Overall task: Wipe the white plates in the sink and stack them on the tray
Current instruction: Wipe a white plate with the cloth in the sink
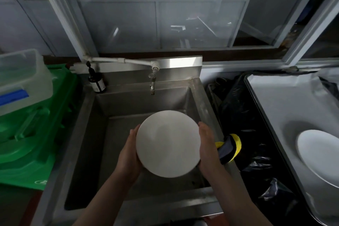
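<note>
Tray (275, 104) on the right already has at least one plate (319, 156) (blurry). Over the sink (198, 93), another white plate (167, 146) is clamped between left hand (129, 154) and right hand (208, 147), so stacking's left.

I count two white plates: one plate (167, 144) over the sink (197, 95), and a second plate (319, 156) on the tray (275, 101). I see two hands, the left hand (129, 154) and the right hand (208, 149), plus one sponge (229, 148), one tap (152, 83), one dark bottle (96, 81), one green crate (36, 134) and one clear tub (22, 79).
</note>
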Available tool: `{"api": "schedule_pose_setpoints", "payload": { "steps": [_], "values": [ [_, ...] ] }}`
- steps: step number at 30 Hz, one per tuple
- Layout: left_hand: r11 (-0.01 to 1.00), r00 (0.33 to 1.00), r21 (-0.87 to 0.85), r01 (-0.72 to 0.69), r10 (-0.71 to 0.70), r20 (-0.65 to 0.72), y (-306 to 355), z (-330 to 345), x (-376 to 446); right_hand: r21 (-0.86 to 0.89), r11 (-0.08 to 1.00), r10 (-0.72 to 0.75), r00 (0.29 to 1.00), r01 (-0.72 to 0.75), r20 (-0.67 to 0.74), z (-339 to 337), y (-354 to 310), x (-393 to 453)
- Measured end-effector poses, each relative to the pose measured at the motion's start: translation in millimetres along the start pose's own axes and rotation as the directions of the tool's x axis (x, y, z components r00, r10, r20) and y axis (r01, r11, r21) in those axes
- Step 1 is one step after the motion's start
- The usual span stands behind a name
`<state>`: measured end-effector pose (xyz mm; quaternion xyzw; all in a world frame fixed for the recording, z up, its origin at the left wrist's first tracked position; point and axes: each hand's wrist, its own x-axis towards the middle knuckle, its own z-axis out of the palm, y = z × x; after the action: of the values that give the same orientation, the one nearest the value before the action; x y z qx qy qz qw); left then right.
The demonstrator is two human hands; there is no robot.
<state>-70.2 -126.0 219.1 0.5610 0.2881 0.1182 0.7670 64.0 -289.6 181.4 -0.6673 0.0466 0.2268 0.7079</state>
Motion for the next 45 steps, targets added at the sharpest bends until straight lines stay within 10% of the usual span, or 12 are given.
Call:
{"api": "schedule_pose_setpoints", "payload": {
  "steps": [45],
  "values": [
    [0.989,0.952,0.11,0.101,-0.128,0.277,-167,488,-23,-0.09,0.992,-0.127,0.806,0.091,-0.579,-486,-57,1]
  ]
}}
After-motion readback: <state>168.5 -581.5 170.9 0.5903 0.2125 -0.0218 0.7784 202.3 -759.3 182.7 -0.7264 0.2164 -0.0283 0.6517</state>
